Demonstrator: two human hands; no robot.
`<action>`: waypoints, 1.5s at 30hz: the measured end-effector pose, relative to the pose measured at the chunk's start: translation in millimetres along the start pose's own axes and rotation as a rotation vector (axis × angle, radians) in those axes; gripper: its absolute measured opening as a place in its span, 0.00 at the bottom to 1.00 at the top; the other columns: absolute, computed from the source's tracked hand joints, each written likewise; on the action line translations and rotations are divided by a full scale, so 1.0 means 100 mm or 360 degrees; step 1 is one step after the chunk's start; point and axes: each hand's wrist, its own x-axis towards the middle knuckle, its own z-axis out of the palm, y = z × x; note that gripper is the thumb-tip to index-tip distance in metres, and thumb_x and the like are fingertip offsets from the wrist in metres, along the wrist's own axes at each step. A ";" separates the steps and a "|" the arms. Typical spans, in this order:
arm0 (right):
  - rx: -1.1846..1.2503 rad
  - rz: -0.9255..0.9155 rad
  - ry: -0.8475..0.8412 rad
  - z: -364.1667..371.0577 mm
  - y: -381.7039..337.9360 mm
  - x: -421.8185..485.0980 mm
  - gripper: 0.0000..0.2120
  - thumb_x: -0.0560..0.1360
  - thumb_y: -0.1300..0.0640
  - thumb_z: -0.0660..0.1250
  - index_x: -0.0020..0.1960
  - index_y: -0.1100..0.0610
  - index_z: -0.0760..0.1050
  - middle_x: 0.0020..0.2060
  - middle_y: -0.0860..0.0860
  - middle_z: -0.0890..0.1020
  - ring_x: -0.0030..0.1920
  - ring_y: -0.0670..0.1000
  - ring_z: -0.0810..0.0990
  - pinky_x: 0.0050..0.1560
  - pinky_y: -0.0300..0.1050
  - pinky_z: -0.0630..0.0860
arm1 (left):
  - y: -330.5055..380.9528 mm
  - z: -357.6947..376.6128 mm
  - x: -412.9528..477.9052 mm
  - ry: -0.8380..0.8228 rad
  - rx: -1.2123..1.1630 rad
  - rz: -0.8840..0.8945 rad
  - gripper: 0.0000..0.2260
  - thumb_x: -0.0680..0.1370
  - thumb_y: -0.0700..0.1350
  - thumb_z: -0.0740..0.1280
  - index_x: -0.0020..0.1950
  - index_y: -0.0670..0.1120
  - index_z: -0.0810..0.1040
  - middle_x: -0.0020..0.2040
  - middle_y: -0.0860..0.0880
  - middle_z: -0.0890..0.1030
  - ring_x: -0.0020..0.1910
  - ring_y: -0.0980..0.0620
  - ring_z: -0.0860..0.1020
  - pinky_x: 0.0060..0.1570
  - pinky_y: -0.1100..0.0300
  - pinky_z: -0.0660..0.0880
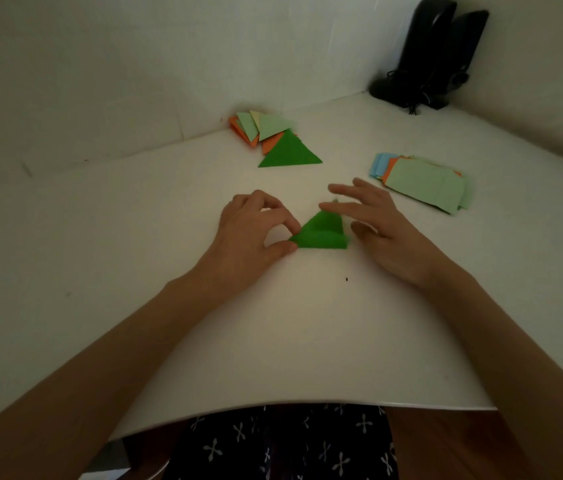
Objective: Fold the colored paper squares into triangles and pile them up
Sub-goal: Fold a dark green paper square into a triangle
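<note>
Green triangle [320, 233] points away, long edge crosswise.

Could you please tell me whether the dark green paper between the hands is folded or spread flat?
Folded: the green paper shows a triangle outline, and the left hand pinches its left corner.

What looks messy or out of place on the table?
The dark green triangle lies in front of the triangle pile, only its tip reaching it, not stacked on top. The pile itself is fanned out unevenly. The paper squares on the right are slid askew too.
</note>
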 end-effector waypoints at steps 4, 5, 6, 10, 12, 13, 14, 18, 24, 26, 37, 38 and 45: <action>0.0073 -0.0053 -0.0070 0.02 0.02 -0.03 0.26 0.72 0.75 0.59 0.65 0.54 0.72 0.63 0.45 0.71 0.71 0.52 0.61 0.70 0.37 0.55 | 0.00 0.00 0.00 0.0040 -0.0027 0.0129 0.06 0.70 0.38 0.73 0.41 0.50 0.81 0.49 0.54 0.72 0.49 0.54 0.66 0.53 0.57 0.64; 0.0098 -0.0053 -0.0075 0.02 0.01 -0.04 0.24 0.73 0.74 0.60 0.64 0.55 0.73 0.62 0.45 0.72 0.69 0.51 0.64 0.69 0.39 0.58 | -0.01 0.00 0.00 0.0037 -0.0038 0.0135 0.07 0.69 0.38 0.74 0.40 0.50 0.81 0.49 0.54 0.72 0.48 0.53 0.67 0.52 0.57 0.65; 0.0098 -0.0058 -0.0073 0.01 -0.01 -0.04 0.21 0.74 0.71 0.61 0.64 0.55 0.74 0.60 0.45 0.74 0.67 0.49 0.67 0.67 0.39 0.61 | -0.02 -0.01 0.01 0.0030 -0.0057 0.0132 0.09 0.69 0.38 0.74 0.39 0.52 0.80 0.49 0.54 0.72 0.48 0.52 0.68 0.50 0.56 0.66; 0.0219 0.0165 0.0040 -0.01 -0.11 -0.04 0.09 0.80 0.59 0.60 0.55 0.56 0.78 0.48 0.48 0.79 0.49 0.46 0.74 0.53 0.38 0.68 | -0.01 -0.04 0.01 0.0000 -0.0182 0.0093 0.11 0.70 0.36 0.73 0.39 0.52 0.78 0.51 0.53 0.71 0.51 0.53 0.71 0.51 0.67 0.66; 0.0443 0.0290 0.0194 -0.01 -0.15 -0.02 0.06 0.79 0.59 0.62 0.48 0.59 0.77 0.40 0.52 0.79 0.41 0.47 0.74 0.46 0.43 0.69 | 0.02 -0.05 0.01 -0.0014 -0.0299 0.0141 0.09 0.70 0.33 0.72 0.41 0.48 0.80 0.53 0.51 0.71 0.52 0.60 0.72 0.54 0.75 0.63; 0.0568 0.0329 0.0255 -0.01 -0.17 -0.02 0.05 0.78 0.60 0.63 0.46 0.58 0.77 0.38 0.51 0.79 0.39 0.46 0.74 0.44 0.43 0.69 | 0.04 -0.06 0.00 -0.0021 -0.0353 0.0164 0.09 0.70 0.33 0.71 0.41 0.47 0.80 0.54 0.50 0.72 0.53 0.63 0.71 0.55 0.76 0.63; 0.0707 0.0359 0.0294 -0.01 -0.19 -0.01 0.04 0.77 0.62 0.64 0.46 0.57 0.77 0.37 0.50 0.79 0.38 0.44 0.75 0.43 0.40 0.71 | 0.05 -0.06 0.00 -0.0033 -0.0406 0.0167 0.10 0.70 0.33 0.71 0.42 0.48 0.79 0.54 0.51 0.73 0.54 0.63 0.72 0.56 0.76 0.63; 0.1251 0.0480 0.0349 -0.02 -0.24 -0.01 0.08 0.75 0.66 0.66 0.52 0.56 0.76 0.41 0.51 0.84 0.42 0.48 0.83 0.44 0.39 0.78 | 0.12 -0.08 0.00 -0.0202 -0.0770 0.0080 0.07 0.70 0.42 0.69 0.44 0.54 0.78 0.53 0.58 0.74 0.55 0.61 0.75 0.58 0.69 0.70; 0.1381 0.0505 0.0416 -0.07 -0.30 -0.03 0.11 0.76 0.65 0.64 0.58 0.56 0.72 0.34 0.47 0.84 0.36 0.45 0.83 0.36 0.36 0.76 | 0.21 -0.16 0.00 -0.0211 -0.1098 -0.0074 0.07 0.75 0.36 0.67 0.50 0.46 0.79 0.47 0.52 0.81 0.47 0.63 0.79 0.47 0.71 0.72; 0.1422 0.0467 0.0408 -0.08 -0.32 -0.03 0.12 0.77 0.65 0.63 0.58 0.55 0.72 0.35 0.48 0.84 0.38 0.47 0.83 0.37 0.37 0.77 | 0.23 -0.17 -0.01 -0.0186 -0.1198 -0.0183 0.07 0.74 0.36 0.67 0.47 0.47 0.80 0.42 0.56 0.83 0.44 0.63 0.80 0.45 0.71 0.72; 0.1130 0.0245 0.0584 -0.03 -0.23 -0.04 0.28 0.68 0.75 0.56 0.57 0.46 0.69 0.53 0.48 0.76 0.51 0.44 0.77 0.48 0.41 0.72 | 0.20 -0.13 0.01 0.0107 -0.1458 -0.0615 0.08 0.74 0.32 0.67 0.43 0.45 0.80 0.48 0.46 0.80 0.45 0.55 0.80 0.43 0.66 0.77; 0.1087 0.0224 0.0557 -0.03 -0.23 -0.05 0.30 0.64 0.74 0.55 0.55 0.44 0.70 0.57 0.47 0.74 0.54 0.46 0.76 0.50 0.42 0.71 | 0.19 -0.13 0.02 0.0150 -0.1532 -0.0685 0.08 0.74 0.32 0.66 0.43 0.44 0.80 0.49 0.45 0.80 0.46 0.55 0.80 0.42 0.66 0.77; 0.0416 -0.0023 0.0237 0.08 -0.22 -0.07 0.24 0.68 0.60 0.69 0.58 0.37 0.74 0.72 0.39 0.54 0.73 0.49 0.56 0.72 0.48 0.57 | 0.22 -0.14 0.03 0.0100 -0.1756 -0.0794 0.09 0.75 0.31 0.65 0.42 0.43 0.81 0.42 0.49 0.83 0.40 0.58 0.80 0.37 0.68 0.76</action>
